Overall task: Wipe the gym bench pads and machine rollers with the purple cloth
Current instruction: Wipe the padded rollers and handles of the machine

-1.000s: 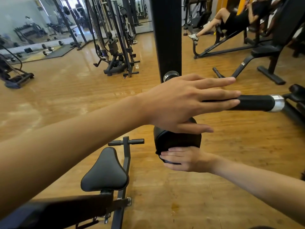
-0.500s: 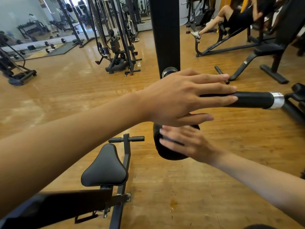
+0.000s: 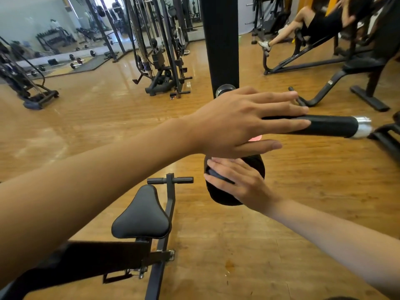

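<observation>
Right now my left hand [image 3: 242, 120] reaches forward, palm down, with all fingers straight and spread. It lies across a slim black foam-sleeved bar [image 3: 333, 126] that ends in a bright chrome cap [image 3: 363, 126], and it grasps nothing. A small pinkish sliver [image 3: 256, 138] peeks out under its palm. I cannot tell whether that is the purple cloth, which I cannot make out anywhere else.

Just below, my right hand [image 3: 240, 182] lies flat with fingers straight, pressed on a fat round black roller pad [image 3: 220, 197]. The pad has a smooth, faintly shiny skin, and I see nothing gripped in this hand. My left hand and wrist cover the roller's top and its mount. Behind them a broad matte black upright post [image 3: 220, 40] rises out of view.

Lower left, a rounded triangular black vinyl seat pad [image 3: 140, 215] sits at the far end of the bench. A short black T-shaped peg [image 3: 171, 180] stands just beyond it. The long black bench pad [image 3: 86, 256] is largely hidden by my left forearm.

Glossy wooden floor [image 3: 108, 118] spreads all around. A black cable machine [image 3: 160, 57] stands farther back. Another person [image 3: 320, 20] reclines on an incline bench at upper right.
</observation>
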A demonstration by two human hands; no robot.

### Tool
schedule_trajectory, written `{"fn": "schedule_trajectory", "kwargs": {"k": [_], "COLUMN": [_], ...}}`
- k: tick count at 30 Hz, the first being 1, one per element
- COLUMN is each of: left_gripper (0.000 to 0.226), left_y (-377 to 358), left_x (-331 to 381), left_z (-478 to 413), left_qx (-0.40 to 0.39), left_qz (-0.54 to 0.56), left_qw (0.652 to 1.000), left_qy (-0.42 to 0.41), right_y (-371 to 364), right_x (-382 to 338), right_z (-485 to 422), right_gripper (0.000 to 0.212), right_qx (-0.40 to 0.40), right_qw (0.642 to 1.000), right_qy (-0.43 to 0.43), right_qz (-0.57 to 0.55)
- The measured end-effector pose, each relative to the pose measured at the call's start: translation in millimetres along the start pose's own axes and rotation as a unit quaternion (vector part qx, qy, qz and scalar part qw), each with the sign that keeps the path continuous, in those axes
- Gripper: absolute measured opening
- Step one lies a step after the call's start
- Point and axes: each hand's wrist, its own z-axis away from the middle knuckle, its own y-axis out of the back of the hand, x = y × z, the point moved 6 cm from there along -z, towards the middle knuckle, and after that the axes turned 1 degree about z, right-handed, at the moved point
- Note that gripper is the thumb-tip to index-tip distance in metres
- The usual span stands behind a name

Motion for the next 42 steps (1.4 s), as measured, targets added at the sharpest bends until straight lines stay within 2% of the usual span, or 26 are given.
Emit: {"fn": "schedule_trajectory", "kwargs": {"k": [3,4,5,6,9,10,11,12,14,16,17,19,22,24,29,33,35,39,41,42], "left_gripper": [0.054,0.054,0.054,0.054,0.054,0.054,0.055,0.055,0.054,0.054,0.054,0.053,0.052,0.052,0.053,0.053,0.052,0.052,0.051,0.051], "left_y": [-2,-1,0,1,2,1,0,-1,-1,0,0,-2,-3,-4,-3,-2,-2,-4,-4,-3], "left_x": [3,4,5,5,2,2,3,3,3,2,2,4,2,-1,-3,-3,-2,-1,-3,-5], "left_z": [2,2,2,2,3,3,3,3,3,3,3,2,1,-2,-6,-7,-7,-7,-8,-8], "left_qx": [-0.007,-0.008,-0.009,-0.008,0.000,0.002,0.003,0.005,0.006,0.003,0.001,-0.002,0.018,0.022,0.003,0.007,0.009,0.007,0.004,0.005], "left_qz": [0.001,0.002,0.002,0.003,0.001,0.000,0.000,0.001,0.004,0.006,0.005,0.009,0.019,0.021,0.013,0.013,0.015,0.021,0.028,0.029], "left_qw": [1.000,1.000,1.000,1.000,1.000,1.000,1.000,1.000,1.000,1.000,1.000,1.000,0.999,0.999,0.999,0.999,0.999,0.999,0.999,0.999], "left_qy": [0.003,0.001,0.001,0.000,0.001,0.005,0.010,0.014,0.018,0.021,0.023,0.020,0.023,0.030,0.043,0.039,0.037,0.040,0.043,0.044], "right_y": [-42,-46,-40,-29,20,30,31,24,-10,-40,-43,-32,2,7,-15,2,-7,-47,-44,-36], "right_x": [-17,-18,-19,-17,5,13,16,14,5,-3,-4,-7,1,9,6,16,14,-3,-6,-5], "right_z": [70,79,73,57,-8,-17,-15,-6,37,88,97,77,16,5,35,13,22,79,73,57], "right_gripper": [0.036,0.037,0.036,0.034,0.023,0.020,0.019,0.020,0.027,0.040,0.045,0.040,0.026,0.025,0.041,0.042,0.044,0.049,0.046,0.042], "right_qx": [-0.161,-0.188,-0.179,-0.136,0.063,0.110,0.124,0.102,-0.035,-0.174,-0.199,-0.145,0.021,0.054,-0.067,-0.002,-0.007,-0.126,-0.137,-0.115], "right_qw": [0.979,0.972,0.974,0.983,0.998,0.991,0.988,0.992,0.999,0.974,0.965,0.976,1.000,0.998,0.993,0.999,0.999,0.979,0.970,0.974], "right_qy": [0.119,0.137,0.140,0.125,-0.030,-0.076,-0.092,-0.079,0.023,0.137,0.165,0.153,0.016,-0.003,0.081,-0.002,-0.006,0.140,0.188,0.183], "right_qz": [0.029,0.033,0.027,0.017,-0.002,-0.010,-0.010,-0.005,0.008,0.041,0.050,0.047,0.005,0.021,0.060,0.034,0.049,0.079,0.075,0.066]}}
